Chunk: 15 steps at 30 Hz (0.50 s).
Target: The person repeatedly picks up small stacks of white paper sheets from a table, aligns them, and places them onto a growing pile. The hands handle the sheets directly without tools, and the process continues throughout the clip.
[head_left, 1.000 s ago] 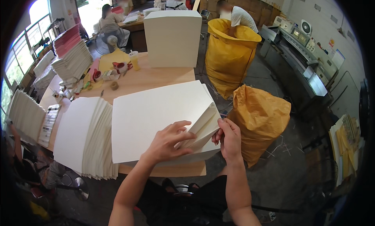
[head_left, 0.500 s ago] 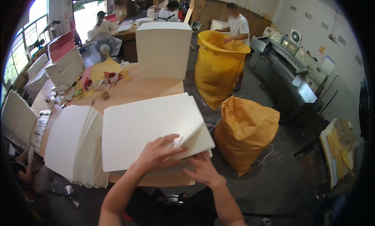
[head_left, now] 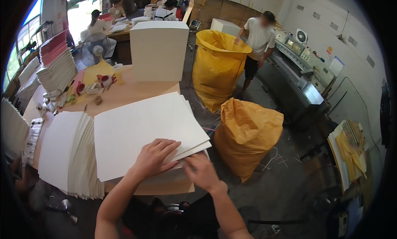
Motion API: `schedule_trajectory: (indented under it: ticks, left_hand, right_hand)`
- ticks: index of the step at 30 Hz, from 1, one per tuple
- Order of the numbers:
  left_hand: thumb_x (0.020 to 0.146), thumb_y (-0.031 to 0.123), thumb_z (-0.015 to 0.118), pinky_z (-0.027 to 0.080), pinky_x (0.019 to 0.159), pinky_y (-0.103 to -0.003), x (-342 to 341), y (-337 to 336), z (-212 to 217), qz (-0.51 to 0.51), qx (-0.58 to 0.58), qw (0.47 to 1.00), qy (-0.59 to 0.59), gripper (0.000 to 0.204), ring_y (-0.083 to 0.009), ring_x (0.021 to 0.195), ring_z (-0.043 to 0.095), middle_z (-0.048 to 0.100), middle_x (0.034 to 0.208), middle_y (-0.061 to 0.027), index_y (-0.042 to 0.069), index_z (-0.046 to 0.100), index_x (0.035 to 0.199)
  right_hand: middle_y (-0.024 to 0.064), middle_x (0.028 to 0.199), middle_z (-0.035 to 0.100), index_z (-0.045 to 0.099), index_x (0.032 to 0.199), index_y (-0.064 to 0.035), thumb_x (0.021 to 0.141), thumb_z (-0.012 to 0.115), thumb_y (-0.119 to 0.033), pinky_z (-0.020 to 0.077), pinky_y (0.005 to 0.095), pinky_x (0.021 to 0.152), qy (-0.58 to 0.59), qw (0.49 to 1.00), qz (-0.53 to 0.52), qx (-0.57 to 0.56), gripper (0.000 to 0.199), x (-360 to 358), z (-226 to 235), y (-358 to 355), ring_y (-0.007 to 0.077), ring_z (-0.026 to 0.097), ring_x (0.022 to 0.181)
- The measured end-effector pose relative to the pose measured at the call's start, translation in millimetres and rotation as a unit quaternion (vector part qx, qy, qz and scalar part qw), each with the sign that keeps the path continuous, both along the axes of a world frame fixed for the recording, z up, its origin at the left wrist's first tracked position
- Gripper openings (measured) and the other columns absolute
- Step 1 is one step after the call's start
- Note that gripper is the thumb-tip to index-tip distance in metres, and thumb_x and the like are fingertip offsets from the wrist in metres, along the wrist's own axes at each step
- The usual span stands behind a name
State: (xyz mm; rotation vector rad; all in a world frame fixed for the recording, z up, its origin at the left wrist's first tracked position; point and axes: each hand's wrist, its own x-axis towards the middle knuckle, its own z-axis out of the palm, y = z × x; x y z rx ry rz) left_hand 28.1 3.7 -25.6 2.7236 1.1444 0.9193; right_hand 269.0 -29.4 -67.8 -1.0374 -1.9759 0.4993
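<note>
A stack of large white sheets (head_left: pixel 140 129) lies on the table before me, its right edges a little out of line. My left hand (head_left: pixel 155 157) rests on the top sheet near the close right corner, fingers stretched out over the paper. Beside that corner, my right hand (head_left: pixel 202 173) is at the stack's near right edge. Its fingers are partly apart and slightly blurred, with nothing visibly gripped. To the left, a fanned pile of white sheets (head_left: pixel 62 152) sits close to the stack.
A tall white stack (head_left: pixel 159 53) stands at the table's far side. Tape rolls (head_left: pixel 98 100) and small tools lie left. Two large yellow sacks (head_left: pixel 219 73) (head_left: pixel 248 135) stand on the floor at right, a person (head_left: pixel 260 34) beside the farther one. A long machine (head_left: pixel 289 73) runs behind.
The curled right corner of the top sheet now lies flatter under my left hand. The whole view has shifted. The person by the far sack has straightened and moved away from its opening.
</note>
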Motion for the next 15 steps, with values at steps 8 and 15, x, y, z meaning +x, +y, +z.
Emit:
schedule_trajectory:
  ticks: [8, 15]
  left_hand:
    - [0.094, 0.029, 0.078, 0.059, 0.096, -0.044, 0.4, -6.9, 9.1, 0.027, -0.071, 0.997, 0.002, 0.061, -0.0332, 0.117, 0.07, 0.069, 0.137, -0.0144, 0.006, 0.062, 0.148]
    - [0.098, 0.007, 0.067, 0.063, 0.091, -0.045, -3.1, -3.9, 9.4, -0.009, -0.046, 0.995, -0.087, 0.046, -0.0378, 0.115, 0.075, 0.057, 0.155, -0.0195, 0.024, 0.069, 0.141]
  right_hand:
    - [0.0157, 0.08, 0.068, 0.059, 0.083, -0.0036, 0.098, 0.078, -0.038, 0.0526, 0.0489, 0.068, -0.114, 0.959, -0.214, -0.145, 0.041, 42.6, 38.5, -0.5, 0.0398, 0.069, 0.077]
    - [0.0046, 0.066, 0.057, 0.052, 0.079, -0.0058, 0.103, 0.075, -0.032, 0.048, 0.0331, 0.055, 0.188, 0.958, -0.102, -0.192, 0.043, -0.7, 54.6, 16.4, 0.0177, 0.064, 0.061]
